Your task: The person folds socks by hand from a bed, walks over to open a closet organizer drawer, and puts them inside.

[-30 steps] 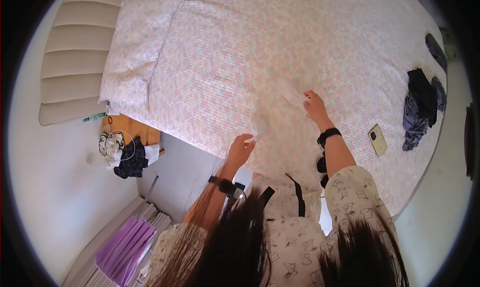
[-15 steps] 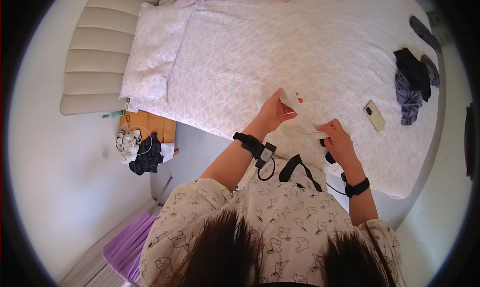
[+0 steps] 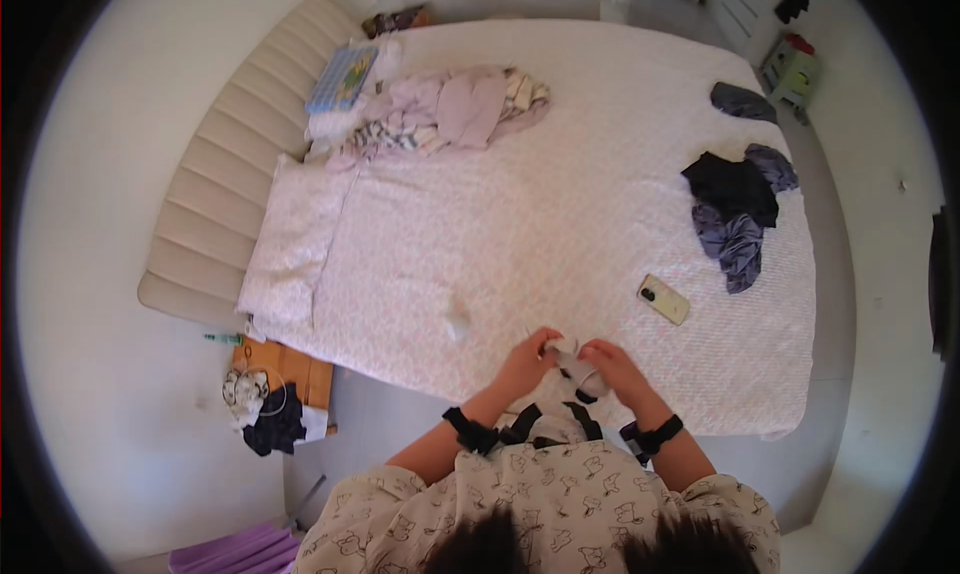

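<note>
My left hand [image 3: 530,360] and my right hand [image 3: 613,372] are close together at the near edge of the bed [image 3: 540,244]. Between them is a thin white cloth item [image 3: 583,374], pinched by the fingers of both. Its shape is partly hidden by the fingers. Another small white item [image 3: 457,320] lies on the bedspread, left of my left hand. A phone [image 3: 664,300] with a pale case rests on the bed, beyond my right hand.
Dark clothes [image 3: 735,199] lie toward the right of the bed. A pink blanket [image 3: 465,109] is bunched near the pillow [image 3: 290,239]. A wooden nightstand [image 3: 318,379] holding clothes stands at the left, above purple fabric [image 3: 235,552]. A green stool [image 3: 795,74] stands far right.
The view has shifted, now showing the bed's far side. My hands have come together around the white cloth item; half a second ago they were farther apart.
</note>
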{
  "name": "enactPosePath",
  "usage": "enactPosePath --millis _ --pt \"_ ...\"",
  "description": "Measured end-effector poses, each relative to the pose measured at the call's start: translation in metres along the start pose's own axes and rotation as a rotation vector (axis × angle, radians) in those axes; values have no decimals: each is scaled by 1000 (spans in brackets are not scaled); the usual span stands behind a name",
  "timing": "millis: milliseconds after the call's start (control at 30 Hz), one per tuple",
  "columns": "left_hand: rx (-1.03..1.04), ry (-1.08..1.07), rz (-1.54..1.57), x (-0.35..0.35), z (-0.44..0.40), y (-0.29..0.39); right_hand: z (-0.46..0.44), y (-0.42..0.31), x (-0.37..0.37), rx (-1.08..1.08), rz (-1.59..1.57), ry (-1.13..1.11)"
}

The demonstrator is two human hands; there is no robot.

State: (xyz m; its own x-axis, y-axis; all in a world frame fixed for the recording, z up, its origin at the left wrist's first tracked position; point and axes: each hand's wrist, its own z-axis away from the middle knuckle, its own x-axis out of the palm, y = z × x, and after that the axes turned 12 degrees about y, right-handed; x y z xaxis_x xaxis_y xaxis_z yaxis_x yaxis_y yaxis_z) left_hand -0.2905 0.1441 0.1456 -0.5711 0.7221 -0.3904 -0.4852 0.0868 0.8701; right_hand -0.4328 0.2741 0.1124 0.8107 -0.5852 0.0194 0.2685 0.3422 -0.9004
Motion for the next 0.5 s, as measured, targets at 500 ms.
enactPosePath --millis 500 --pt "-31 -129 231 -61 5 1 1 -45 59 -139 181 -220"
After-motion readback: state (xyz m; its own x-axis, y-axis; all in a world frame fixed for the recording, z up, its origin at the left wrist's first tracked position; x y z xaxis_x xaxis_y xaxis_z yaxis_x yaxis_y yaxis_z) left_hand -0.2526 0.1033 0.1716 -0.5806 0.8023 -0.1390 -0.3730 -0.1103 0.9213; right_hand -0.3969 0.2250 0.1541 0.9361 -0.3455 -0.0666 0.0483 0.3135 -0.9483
